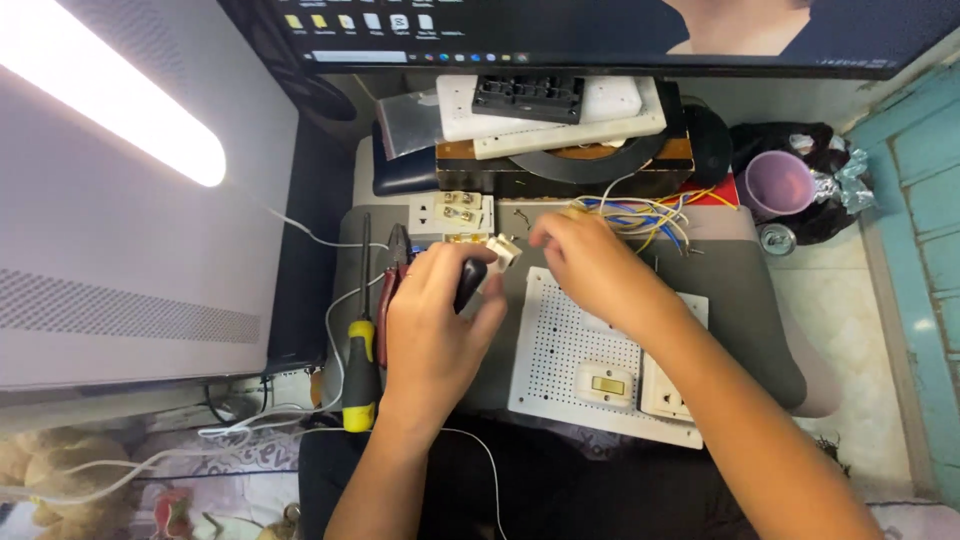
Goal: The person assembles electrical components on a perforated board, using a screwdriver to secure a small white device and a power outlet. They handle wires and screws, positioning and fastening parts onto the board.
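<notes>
The left hand (440, 310) has its fingers wrapped around a dark tool handle (470, 282), and pinches a small white socket module (503, 250) at the tool's tip, just above the upper left corner of the white perforated panel (570, 345). The right hand (590, 265) rests over the panel's top edge with its fingers curled down; whether they grip anything I cannot tell. The module looks light, rigid plastic with small metal terminals, probably best held by its flat sides, clear of the contacts. The panel, stiff and thin, already carries a switch (607, 384) and a socket (665, 395). It lies on a grey padded bench (745, 300). A yellow-handled screwdriver (361, 370) and red-handled pliers (392, 285) lie left of the hand. A loose bundle of coloured wires (650, 215) lies behind. A purple cup (778, 183) stands at right; its contents are not visible.
</notes>
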